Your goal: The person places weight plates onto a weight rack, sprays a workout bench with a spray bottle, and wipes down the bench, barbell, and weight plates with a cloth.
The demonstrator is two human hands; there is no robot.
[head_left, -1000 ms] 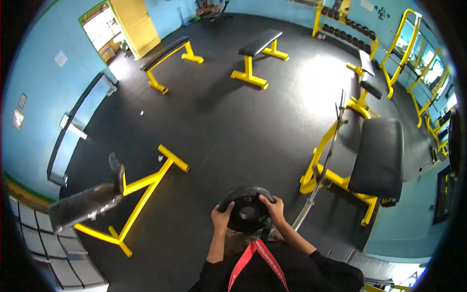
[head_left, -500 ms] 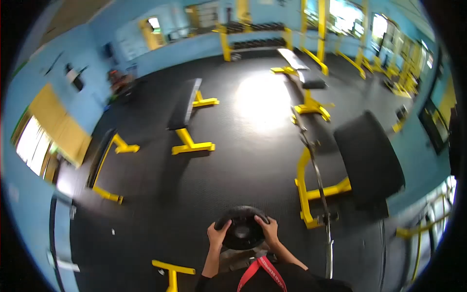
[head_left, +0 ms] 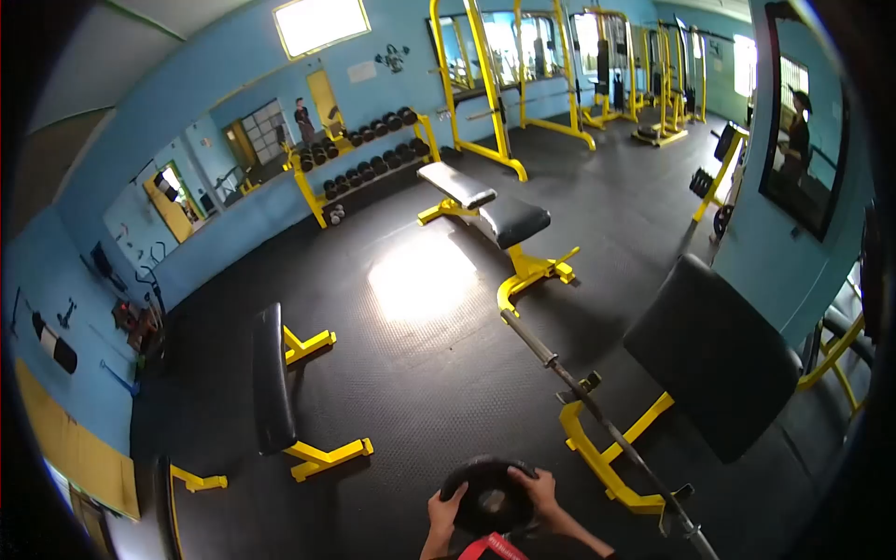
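Note:
A round black weight plate (head_left: pixel 487 513) with a hole at its centre is held in front of my body, low in the view. My left hand (head_left: pixel 444 510) grips its left rim, thumb over the face. On the opposite rim my right hand (head_left: pixel 539 490) is closed the same way. To the right, a metal barbell (head_left: pixel 611 431) rests across the yellow-framed preacher curl bench (head_left: pixel 714 355) with a black pad. No plate shows on the visible part of the bar. A red strap (head_left: pixel 492 546) hangs below the plate.
A flat black bench (head_left: pixel 272 378) on yellow legs stands at left. Ahead is another padded bench (head_left: pixel 513 221). A dumbbell rack (head_left: pixel 369 168) lines the far wall, with yellow machine frames beyond. A mirror (head_left: pixel 805 121) hangs on the right wall, and yellow-framed equipment (head_left: pixel 719 173) stands beside it.
My view has swung right, so benches and rack appear further left and the right wall mirror shows more. Both hands keep their hold on the plate, now nearer the bottom edge.

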